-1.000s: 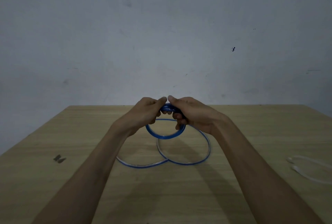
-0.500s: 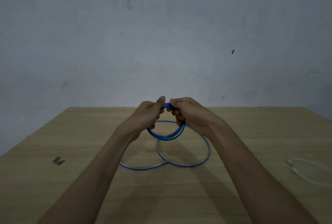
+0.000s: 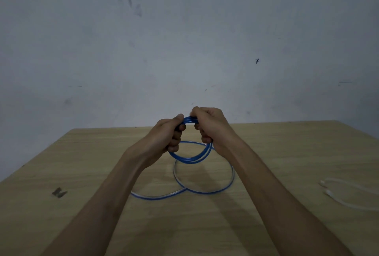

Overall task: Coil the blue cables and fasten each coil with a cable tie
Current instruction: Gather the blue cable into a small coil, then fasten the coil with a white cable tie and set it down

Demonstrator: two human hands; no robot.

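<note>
Far left of the coil [image 3: 189, 156], a small dark mark [image 3: 59, 192] sits on the table [image 3: 287, 153]; too blurred to identify. The left hand [image 3: 168, 134] has its fingers curled tight round the coil's left side, hiding that part. The coil is held above the table's middle, its loose cable [image 3: 205, 191] looping on the wood below. The right hand [image 3: 209, 126] is clenched on the coil's right side. Far right lie pale cable ties [image 3: 344, 196], cut off by the frame. No writing is legible.
</note>
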